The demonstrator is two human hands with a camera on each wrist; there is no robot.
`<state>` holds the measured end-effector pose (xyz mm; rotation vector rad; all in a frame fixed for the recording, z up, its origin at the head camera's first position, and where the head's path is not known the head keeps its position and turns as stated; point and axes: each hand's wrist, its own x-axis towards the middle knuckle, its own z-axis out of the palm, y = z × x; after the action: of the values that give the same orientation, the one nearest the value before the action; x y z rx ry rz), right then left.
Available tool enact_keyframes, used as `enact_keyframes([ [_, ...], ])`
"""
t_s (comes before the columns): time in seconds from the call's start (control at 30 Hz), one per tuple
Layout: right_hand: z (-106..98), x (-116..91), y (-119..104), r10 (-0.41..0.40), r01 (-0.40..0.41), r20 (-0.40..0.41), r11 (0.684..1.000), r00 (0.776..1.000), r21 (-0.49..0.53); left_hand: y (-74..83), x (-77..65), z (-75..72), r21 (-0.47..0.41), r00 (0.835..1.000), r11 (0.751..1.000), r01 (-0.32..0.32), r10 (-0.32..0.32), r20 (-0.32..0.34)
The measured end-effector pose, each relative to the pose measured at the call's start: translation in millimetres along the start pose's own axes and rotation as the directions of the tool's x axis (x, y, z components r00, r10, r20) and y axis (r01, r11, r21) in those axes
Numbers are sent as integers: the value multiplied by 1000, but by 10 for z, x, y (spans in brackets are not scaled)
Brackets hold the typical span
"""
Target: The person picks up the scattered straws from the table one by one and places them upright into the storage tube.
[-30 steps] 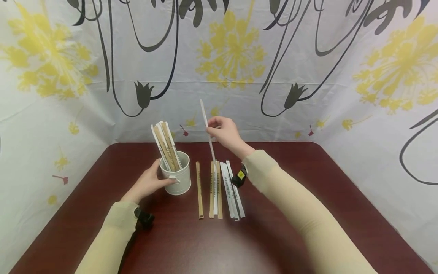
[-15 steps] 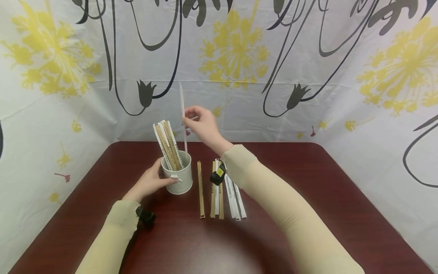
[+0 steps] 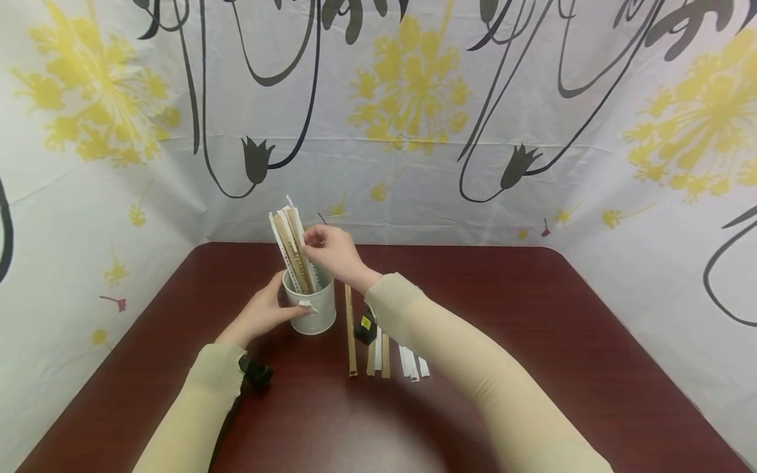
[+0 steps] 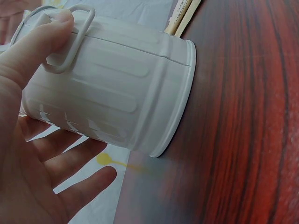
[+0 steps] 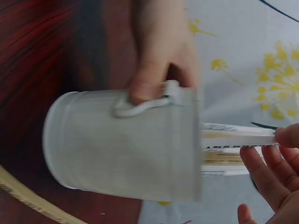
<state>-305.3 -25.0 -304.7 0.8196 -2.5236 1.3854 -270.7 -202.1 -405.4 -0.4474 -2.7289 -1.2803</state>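
Observation:
A small white metal bucket (image 3: pixel 318 314) stands on the dark red table, with several white and brown paper-wrapped sticks (image 3: pixel 291 253) leaning left inside it. My left hand (image 3: pixel 263 314) grips its left side; in the left wrist view the thumb lies over the wire handle (image 4: pixel 78 56) and the fingers reach behind the wall. Over the mouth, my right hand (image 3: pixel 338 253) pinches a white paper-wrapped stick (image 5: pixel 233 140) between thumb and fingers. Its lower part is hidden inside the bucket, among the others.
Right of the bucket lies a single brown wrapped stick (image 3: pixel 351 341). Beyond it are brown and white sticks (image 3: pixel 386 358) side by side, then several white ones (image 3: pixel 412 364), partly covered by the right forearm. A patterned white cloth (image 3: pixel 384 190) hangs behind the table.
My right hand has carried the white stick leftward from above the laid-out sticks to the bucket, then lowered it in. The left hand keeps holding the bucket.

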Motion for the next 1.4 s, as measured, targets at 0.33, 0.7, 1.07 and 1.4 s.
enact_keyframes([
  [0.33, 115, -74, 203, 62, -56, 43, 990, 997, -126, -3, 2, 4, 6, 1000, 1000, -20, 20, -18],
  [0.7, 129, -45, 246, 80, -77, 23, 991, 997, -113, 7, 5, -9, 3, 1000, 1000, -10, 10, -4],
  [1.07, -136, -133, 379, 50, -51, -20, 992, 999, -113, 9, 22, 13, -27, 1000, 1000, -6, 6, -10],
  [1.4, -718, -454, 865, 172, -174, -28, 969, 985, -175, -3, 0, 10, -2, 1000, 1000, 2, -2, -15],
])
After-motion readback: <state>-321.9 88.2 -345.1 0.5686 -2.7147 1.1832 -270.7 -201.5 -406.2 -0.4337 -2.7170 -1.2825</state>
